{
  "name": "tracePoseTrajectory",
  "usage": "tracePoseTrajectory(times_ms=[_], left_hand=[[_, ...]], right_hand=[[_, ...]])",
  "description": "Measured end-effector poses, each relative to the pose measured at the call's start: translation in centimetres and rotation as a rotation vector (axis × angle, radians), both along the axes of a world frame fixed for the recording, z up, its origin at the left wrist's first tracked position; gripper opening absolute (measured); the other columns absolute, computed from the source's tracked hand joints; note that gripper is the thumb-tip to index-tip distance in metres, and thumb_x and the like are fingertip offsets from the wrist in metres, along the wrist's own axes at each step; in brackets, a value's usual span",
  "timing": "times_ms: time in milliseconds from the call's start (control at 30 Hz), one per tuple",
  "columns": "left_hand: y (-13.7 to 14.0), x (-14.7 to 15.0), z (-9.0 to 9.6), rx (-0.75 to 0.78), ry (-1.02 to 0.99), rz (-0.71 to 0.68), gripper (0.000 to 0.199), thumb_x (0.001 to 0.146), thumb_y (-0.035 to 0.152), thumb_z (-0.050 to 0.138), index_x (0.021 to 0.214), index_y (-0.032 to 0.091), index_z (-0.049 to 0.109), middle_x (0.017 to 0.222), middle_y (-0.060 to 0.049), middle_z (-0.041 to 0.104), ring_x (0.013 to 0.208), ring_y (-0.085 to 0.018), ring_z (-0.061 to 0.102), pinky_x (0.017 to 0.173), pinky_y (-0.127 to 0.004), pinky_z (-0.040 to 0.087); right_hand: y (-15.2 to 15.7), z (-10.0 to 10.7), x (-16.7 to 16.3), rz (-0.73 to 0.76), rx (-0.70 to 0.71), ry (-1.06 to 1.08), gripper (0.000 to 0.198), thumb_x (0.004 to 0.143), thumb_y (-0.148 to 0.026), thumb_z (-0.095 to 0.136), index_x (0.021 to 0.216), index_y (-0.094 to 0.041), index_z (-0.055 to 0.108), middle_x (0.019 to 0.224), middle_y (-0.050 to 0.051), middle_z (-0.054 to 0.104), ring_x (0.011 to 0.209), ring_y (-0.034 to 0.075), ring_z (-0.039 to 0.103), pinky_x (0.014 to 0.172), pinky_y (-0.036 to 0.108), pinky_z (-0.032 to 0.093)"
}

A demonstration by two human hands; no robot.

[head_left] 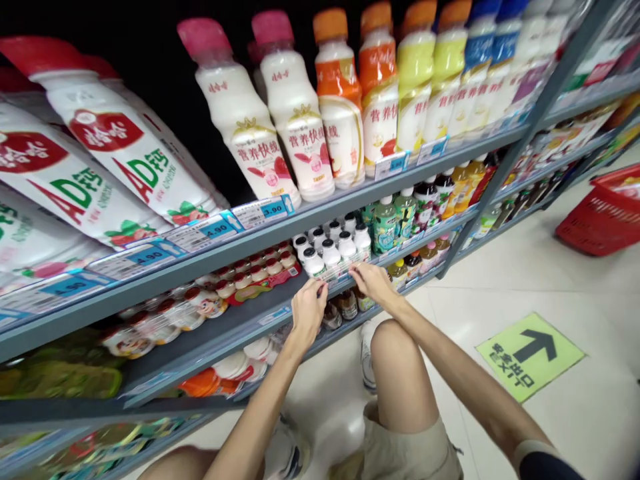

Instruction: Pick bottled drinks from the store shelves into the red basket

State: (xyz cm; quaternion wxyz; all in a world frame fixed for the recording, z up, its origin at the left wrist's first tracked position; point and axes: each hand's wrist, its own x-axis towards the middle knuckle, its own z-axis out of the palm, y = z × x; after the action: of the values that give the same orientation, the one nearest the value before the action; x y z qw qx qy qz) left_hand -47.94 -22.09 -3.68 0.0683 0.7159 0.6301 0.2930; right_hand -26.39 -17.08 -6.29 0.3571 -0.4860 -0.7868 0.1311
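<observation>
My left hand (309,308) is at the front edge of the middle shelf, its fingers pinched together. A short way to the right, my right hand (373,281) is closed in a similar pinch. Between and just behind them stands a pack of small white bottles (331,253) with black caps, in rows. A clear, shiny strip (340,271) runs between my fingertips along the pack's front; whether it is plastic wrap or a shelf label holder I cannot tell. What the fingertips grip is too small to make out.
Above the hands, the upper shelf edge (330,212) carries tall drink bottles (300,127) and price tags. Red-wrapped small bottles (257,273) stand left of the pack, green bottles (385,223) right. A red basket (595,213) and a green exit sign (530,353) are on the floor.
</observation>
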Motion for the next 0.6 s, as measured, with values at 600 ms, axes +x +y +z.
tracePoseTrajectory(times_ms=[600], left_hand=[[-7.1, -4.2, 2.2, -0.134, -0.483, 0.108, 0.05, 0.097, 0.029, 0.071, 0.145, 0.018, 0.066, 0.14, -0.014, 0.074, 0.067, -0.016, 0.075, 0.084, -0.031, 0.062]], right_hand=[[-6.3, 0.1, 1.4, -0.157, 0.021, 0.24, 0.066, 0.099, -0.066, 0.049, 0.133, -0.012, 0.067, 0.15, 0.027, 0.06, 0.099, 0.029, 0.076, 0.092, 0.049, 0.063]])
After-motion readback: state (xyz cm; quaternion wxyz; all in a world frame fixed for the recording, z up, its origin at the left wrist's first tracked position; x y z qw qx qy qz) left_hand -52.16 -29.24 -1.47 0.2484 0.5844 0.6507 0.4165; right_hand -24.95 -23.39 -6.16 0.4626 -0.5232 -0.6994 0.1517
